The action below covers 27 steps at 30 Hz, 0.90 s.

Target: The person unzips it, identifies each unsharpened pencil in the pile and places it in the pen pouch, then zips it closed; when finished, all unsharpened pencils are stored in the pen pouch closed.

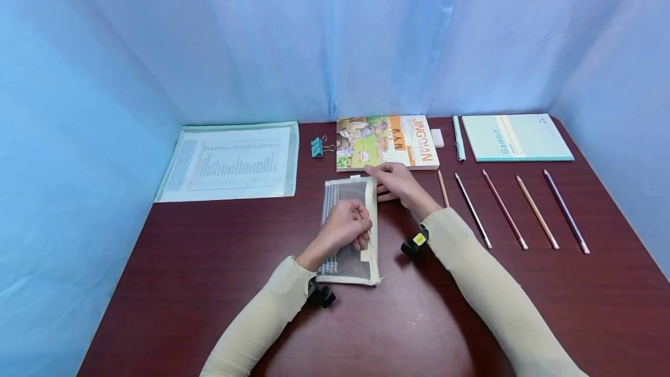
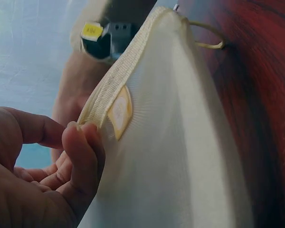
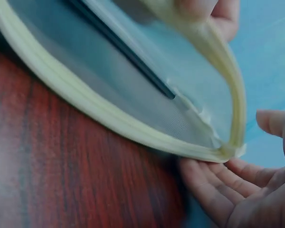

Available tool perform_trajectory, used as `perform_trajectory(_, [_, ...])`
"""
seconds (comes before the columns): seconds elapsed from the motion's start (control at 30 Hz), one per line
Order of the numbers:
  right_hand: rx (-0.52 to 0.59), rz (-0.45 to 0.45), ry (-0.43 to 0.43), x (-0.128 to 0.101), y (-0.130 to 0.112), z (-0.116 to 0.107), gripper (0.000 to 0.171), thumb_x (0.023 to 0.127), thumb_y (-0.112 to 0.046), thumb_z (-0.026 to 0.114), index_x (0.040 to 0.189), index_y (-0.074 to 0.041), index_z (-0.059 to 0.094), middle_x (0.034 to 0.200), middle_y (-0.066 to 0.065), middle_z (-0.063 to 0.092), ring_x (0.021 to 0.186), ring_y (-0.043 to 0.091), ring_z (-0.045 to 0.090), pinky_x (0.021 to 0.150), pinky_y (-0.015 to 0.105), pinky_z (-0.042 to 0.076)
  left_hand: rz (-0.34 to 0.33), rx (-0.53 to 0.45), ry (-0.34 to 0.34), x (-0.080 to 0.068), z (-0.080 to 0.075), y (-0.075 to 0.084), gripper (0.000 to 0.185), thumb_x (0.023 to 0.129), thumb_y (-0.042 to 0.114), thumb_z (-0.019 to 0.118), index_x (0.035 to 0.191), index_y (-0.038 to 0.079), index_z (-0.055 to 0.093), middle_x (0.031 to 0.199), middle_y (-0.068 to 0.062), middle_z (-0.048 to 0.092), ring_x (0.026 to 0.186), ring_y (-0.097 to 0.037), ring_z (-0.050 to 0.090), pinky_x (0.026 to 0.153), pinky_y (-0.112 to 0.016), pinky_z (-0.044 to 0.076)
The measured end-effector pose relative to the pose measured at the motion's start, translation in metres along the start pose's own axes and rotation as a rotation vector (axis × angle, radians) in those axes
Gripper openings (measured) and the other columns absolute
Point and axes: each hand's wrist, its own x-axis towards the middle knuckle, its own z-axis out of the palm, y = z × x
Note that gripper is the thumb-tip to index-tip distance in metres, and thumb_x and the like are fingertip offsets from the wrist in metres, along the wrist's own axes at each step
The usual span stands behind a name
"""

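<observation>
On the dark red table, just in front of the picture book, a mesh pencil pouch is laid with its mouth pulled open; its cream edge is pinched by the left hand; the far end is touched by the right hand, whose fingers are relaxed and grip nothing. Filling seems to be in hand; next, one of the five pencils lying well apart on the right must probably be fetched.

My head camera looks down across the table; both wrist cameras sit close against the mesh pouch.
</observation>
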Motion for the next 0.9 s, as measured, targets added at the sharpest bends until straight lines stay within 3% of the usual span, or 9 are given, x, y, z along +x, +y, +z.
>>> perform_trajectory(0.1, [-0.011,0.01,0.022,0.005,0.002,-0.001,0.041,0.094,-0.033,0.068,0.12,-0.002,0.062,0.094,0.004,0.066,0.074,0.011,0.069,0.071,0.033,0.065,0.002,0.025,-0.015,-0.001,0.001,0.001,0.007,0.089,0.0,0.056,0.083,0.003,0.056,0.056,-0.002,0.06,0.04,-0.01,0.054,0.038,-0.023,0.049])
perform_trajectory(0.27, [0.022,0.0,0.033,0.01,0.008,-0.005,0.023,0.092,-0.013,0.069,0.109,0.0,0.062,0.08,-0.004,0.065,0.066,0.008,0.067,0.064,0.028,0.064,0.018,0.108,-0.025,-0.001,0.001,0.001,0.01,0.088,-0.002,0.055,0.08,0.005,0.054,0.054,-0.001,0.058,0.038,-0.008,0.053,0.037,-0.023,0.049])
perform_trajectory(0.4, [0.063,0.01,0.025,0.011,0.012,-0.008,0.02,0.09,-0.005,0.066,0.108,0.002,0.061,0.072,-0.005,0.065,0.061,0.007,0.065,0.059,0.025,0.062,0.061,0.223,-0.024,-0.003,-0.001,0.0,0.012,0.084,-0.004,0.056,0.077,0.006,0.054,0.053,0.002,0.053,0.038,-0.007,0.049,0.036,-0.019,0.043])
perform_trajectory(0.57, [0.097,0.01,0.059,0.007,0.016,-0.009,0.022,0.086,0.003,0.065,0.107,0.009,0.062,0.069,-0.003,0.063,0.059,0.007,0.064,0.059,0.026,0.063,0.17,0.422,0.025,-0.012,-0.007,0.0,0.01,0.082,0.001,0.062,0.074,0.006,0.058,0.06,0.004,0.052,0.047,-0.004,0.046,0.043,-0.014,0.037])
perform_trajectory(0.67, [0.096,0.001,0.11,0.005,0.018,-0.009,0.021,0.084,0.004,0.068,0.104,0.01,0.066,0.073,0.0,0.063,0.059,0.008,0.064,0.061,0.028,0.064,0.227,0.526,0.09,-0.028,-0.014,-0.001,0.01,0.081,0.007,0.066,0.073,0.008,0.06,0.062,0.004,0.055,0.054,-0.004,0.046,0.048,-0.014,0.036])
perform_trajectory(0.77, [0.081,0.003,0.154,0.005,0.02,-0.01,0.019,0.083,0.003,0.07,0.101,0.009,0.069,0.076,0.001,0.064,0.059,0.008,0.065,0.062,0.03,0.065,0.241,0.575,0.14,-0.052,-0.023,-0.005,0.011,0.081,0.01,0.068,0.073,0.011,0.06,0.064,0.002,0.06,0.056,-0.003,0.047,0.051,-0.015,0.039])
perform_trajectory(0.83, [0.078,0.007,0.175,0.005,0.022,-0.011,0.018,0.083,0.004,0.071,0.1,0.008,0.069,0.075,0.001,0.064,0.059,0.007,0.066,0.062,0.03,0.065,0.218,0.555,0.139,-0.072,-0.028,-0.011,0.011,0.081,0.011,0.069,0.074,0.011,0.06,0.065,0.001,0.063,0.056,-0.003,0.049,0.051,-0.015,0.041])
perform_trajectory(0.9, [0.076,0.009,0.19,0.004,0.023,-0.012,0.017,0.082,0.003,0.072,0.099,0.007,0.069,0.073,0.0,0.065,0.058,0.006,0.067,0.061,0.03,0.065,0.166,0.472,0.099,-0.091,-0.031,-0.019,0.01,0.083,0.01,0.069,0.079,0.009,0.06,0.067,-0.003,0.068,0.055,-0.004,0.053,0.049,-0.017,0.045])
